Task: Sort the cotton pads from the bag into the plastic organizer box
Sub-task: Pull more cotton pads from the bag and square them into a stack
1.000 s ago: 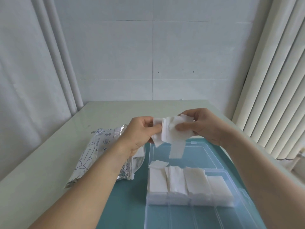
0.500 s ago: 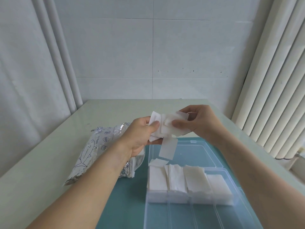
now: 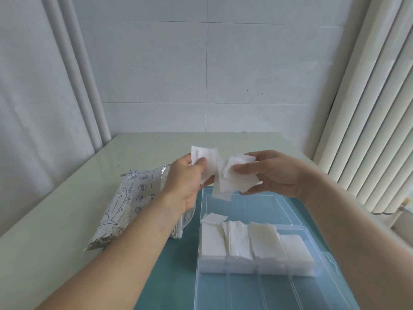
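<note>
The left hand (image 3: 186, 182) is raised above the table; its thumb and curled fingers pinch a small sheaf of cotton pads (image 3: 204, 156), thumb on the near face, the sheaf standing roughly upright. The right hand (image 3: 273, 173) is level with it, just beside; its thumb presses across a second, looser bunch of pads (image 3: 234, 177) with the fingers curled behind, and several pads fan downward from the grip; the two bunches overlap or touch at their inner edges, exact contact cannot be told.

Below the hands the plastic organizer box (image 3: 263, 289) lies open, its clear lid (image 3: 257, 208) folded back flat; the far row of compartments holds four stacks of pads (image 3: 254, 245), side by side; one loose pad (image 3: 213, 218) rests tilted on the leftmost stack; the near compartments show only clear dividers.

The silver foil bag (image 3: 131, 202), printed with a fish outline, lies left of the box, partly behind the left forearm.

Box and bag edge rest on a teal mat (image 3: 176, 271); the mat lies on a pale green table (image 3: 67, 211); a white tiled wall (image 3: 201, 74) stands behind; vertical ribbed panels (image 3: 375, 130) stand at right.
</note>
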Available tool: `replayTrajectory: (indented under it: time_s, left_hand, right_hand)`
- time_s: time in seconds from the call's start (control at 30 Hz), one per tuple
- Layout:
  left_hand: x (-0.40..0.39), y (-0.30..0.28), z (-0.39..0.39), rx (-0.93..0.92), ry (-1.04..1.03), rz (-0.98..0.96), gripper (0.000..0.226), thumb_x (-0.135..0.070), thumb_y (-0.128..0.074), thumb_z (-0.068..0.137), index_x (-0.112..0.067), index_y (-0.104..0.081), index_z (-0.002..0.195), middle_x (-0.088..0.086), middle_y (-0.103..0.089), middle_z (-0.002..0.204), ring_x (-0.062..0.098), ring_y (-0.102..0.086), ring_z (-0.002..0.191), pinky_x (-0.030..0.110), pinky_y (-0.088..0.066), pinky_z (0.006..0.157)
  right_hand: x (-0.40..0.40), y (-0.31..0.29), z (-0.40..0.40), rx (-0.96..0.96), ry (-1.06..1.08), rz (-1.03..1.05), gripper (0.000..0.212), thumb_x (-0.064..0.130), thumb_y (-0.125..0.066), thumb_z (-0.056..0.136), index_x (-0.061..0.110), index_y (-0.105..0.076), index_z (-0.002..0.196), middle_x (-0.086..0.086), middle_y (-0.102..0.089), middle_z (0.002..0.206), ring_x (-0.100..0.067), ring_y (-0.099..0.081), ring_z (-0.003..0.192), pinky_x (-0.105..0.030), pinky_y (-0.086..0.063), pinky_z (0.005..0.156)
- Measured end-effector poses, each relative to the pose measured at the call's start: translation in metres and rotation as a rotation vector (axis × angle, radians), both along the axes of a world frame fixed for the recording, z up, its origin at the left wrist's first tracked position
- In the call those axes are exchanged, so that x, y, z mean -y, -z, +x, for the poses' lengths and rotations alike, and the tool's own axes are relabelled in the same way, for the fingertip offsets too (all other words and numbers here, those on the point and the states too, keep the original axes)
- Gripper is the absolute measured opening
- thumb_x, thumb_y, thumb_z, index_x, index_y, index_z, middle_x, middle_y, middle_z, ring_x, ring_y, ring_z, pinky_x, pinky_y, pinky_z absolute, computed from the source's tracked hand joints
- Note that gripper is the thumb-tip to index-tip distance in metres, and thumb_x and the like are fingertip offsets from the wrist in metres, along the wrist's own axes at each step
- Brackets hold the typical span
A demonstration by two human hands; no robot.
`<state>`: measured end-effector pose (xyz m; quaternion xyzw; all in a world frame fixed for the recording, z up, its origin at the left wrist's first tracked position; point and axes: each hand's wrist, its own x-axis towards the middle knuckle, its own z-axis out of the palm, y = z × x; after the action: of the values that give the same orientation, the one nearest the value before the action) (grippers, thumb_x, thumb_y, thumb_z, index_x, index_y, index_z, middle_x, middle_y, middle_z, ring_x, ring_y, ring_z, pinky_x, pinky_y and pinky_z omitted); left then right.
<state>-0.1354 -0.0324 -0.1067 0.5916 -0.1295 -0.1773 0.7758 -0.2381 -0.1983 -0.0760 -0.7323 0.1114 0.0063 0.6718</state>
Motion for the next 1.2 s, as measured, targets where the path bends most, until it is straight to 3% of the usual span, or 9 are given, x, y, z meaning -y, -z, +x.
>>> replayTrajectory:
  time_s: [0.13,0.3,0.53,0.67,0.77,0.87,0.97,1.07,1.2]
  left_hand:
    - [0.001,-0.002,-0.003,-0.030,-0.068,-0.062,0.019,-0.002,-0.053,0.100,-0.010,-0.068,0.093,0.013,-0.070,0.101,0.025,-0.068,0.083,0.027,-0.059,0.061]
    - [-0.002,-0.002,-0.001,-0.047,-0.060,-0.039,0.015,-0.001,-0.058,0.097,-0.001,-0.069,0.106,0.016,-0.067,0.115,0.026,-0.068,0.084,0.028,-0.059,0.062]
    - [-0.002,-0.009,-0.012,-0.066,0.290,-0.034,0.020,-0.005,-0.051,0.101,0.002,-0.068,0.109,0.021,-0.070,0.101,0.029,-0.068,0.082,0.035,-0.062,0.068]
    - [-0.003,-0.009,-0.014,-0.084,0.424,-0.057,0.028,-0.010,-0.051,0.101,0.008,-0.062,0.119,0.025,-0.069,0.111,0.033,-0.067,0.095,0.041,-0.062,0.078]
    - [-0.002,-0.005,-0.015,-0.054,0.390,-0.058,0.023,0.003,-0.052,0.097,0.010,-0.061,0.117,0.030,-0.064,0.120,0.037,-0.067,0.098,0.039,-0.062,0.075]
    - [-0.002,-0.004,-0.013,-0.065,0.337,-0.059,0.019,0.009,-0.050,0.096,0.008,-0.062,0.111,0.028,-0.066,0.112,0.037,-0.068,0.089,0.036,-0.062,0.068]
    - [-0.003,-0.004,-0.009,-0.053,0.265,-0.043,0.020,0.009,-0.054,0.095,0.008,-0.062,0.113,0.024,-0.068,0.106,0.033,-0.070,0.078,0.035,-0.062,0.068]
    - [-0.002,-0.004,-0.008,-0.039,0.214,-0.048,0.018,0.009,-0.056,0.094,0.006,-0.066,0.109,0.024,-0.070,0.107,0.034,-0.070,0.084,0.037,-0.062,0.072]
    - [0.000,-0.008,-0.011,-0.085,0.244,-0.119,0.025,0.003,-0.047,0.099,0.011,-0.061,0.117,0.030,-0.066,0.115,0.034,-0.069,0.090,0.040,-0.062,0.073]
  right_hand:
    - [-0.011,0.005,0.005,0.031,0.091,-0.026,0.016,0.002,-0.074,0.084,0.000,-0.073,0.100,-0.014,-0.073,0.091,-0.026,-0.070,0.080,-0.038,-0.062,0.072]
    - [-0.001,-0.008,0.000,0.196,0.178,0.010,0.020,-0.001,-0.072,0.083,-0.001,-0.073,0.103,-0.011,-0.072,0.092,-0.023,-0.069,0.080,-0.032,-0.060,0.066]
    - [-0.005,-0.004,0.002,0.330,0.260,-0.120,0.019,0.003,-0.077,0.082,-0.006,-0.072,0.099,-0.022,-0.074,0.095,-0.026,-0.070,0.079,-0.038,-0.063,0.076]
    - [-0.008,0.001,0.005,0.360,0.321,-0.192,0.020,0.006,-0.080,0.081,-0.003,-0.075,0.099,-0.023,-0.075,0.097,-0.028,-0.073,0.080,-0.037,-0.063,0.073]
    - [-0.005,0.002,0.005,0.332,0.384,-0.244,0.013,0.011,-0.081,0.081,0.005,-0.076,0.092,-0.017,-0.076,0.087,-0.022,-0.069,0.072,-0.030,-0.062,0.066]
    - [0.004,-0.006,0.001,0.390,0.507,-0.115,0.016,0.015,-0.079,0.084,0.009,-0.073,0.097,-0.007,-0.075,0.083,-0.017,-0.070,0.072,-0.027,-0.060,0.064]
    - [0.011,-0.018,-0.009,0.329,0.408,-0.016,0.027,0.019,-0.079,0.082,0.004,-0.072,0.105,-0.003,-0.073,0.084,-0.012,-0.069,0.069,-0.022,-0.055,0.060]
    - [0.005,-0.020,-0.011,0.225,0.315,-0.006,0.031,0.018,-0.081,0.075,0.001,-0.071,0.099,-0.004,-0.070,0.078,-0.015,-0.067,0.063,-0.021,-0.055,0.056]
    - [-0.011,-0.010,0.000,0.299,0.421,-0.010,0.020,0.013,-0.082,0.079,0.004,-0.064,0.080,-0.008,-0.070,0.073,-0.019,-0.070,0.061,-0.026,-0.058,0.054]
